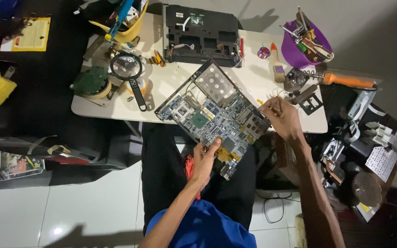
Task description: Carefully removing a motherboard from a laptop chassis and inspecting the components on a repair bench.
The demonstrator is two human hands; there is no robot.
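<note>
Left hand (205, 158) pinches the near edge of the large grey-blue circuit board (214, 117), thumb on top, fingers under. The board sits tilted, half on the white table (171, 82), half over the person's lap. Right hand (281, 118) is at the board's right corner, fingertips pressed together on something too small to tell. Behind lies the black laptop base (201, 34); left, a black magnifying glass (127, 69); right, a purple bowl of tools (304, 43).

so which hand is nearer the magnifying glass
Left. The left hand grips the circuit board's near edge, right of and below the magnifying glass. The right hand sits at the board's far right corner, farther away.
</note>
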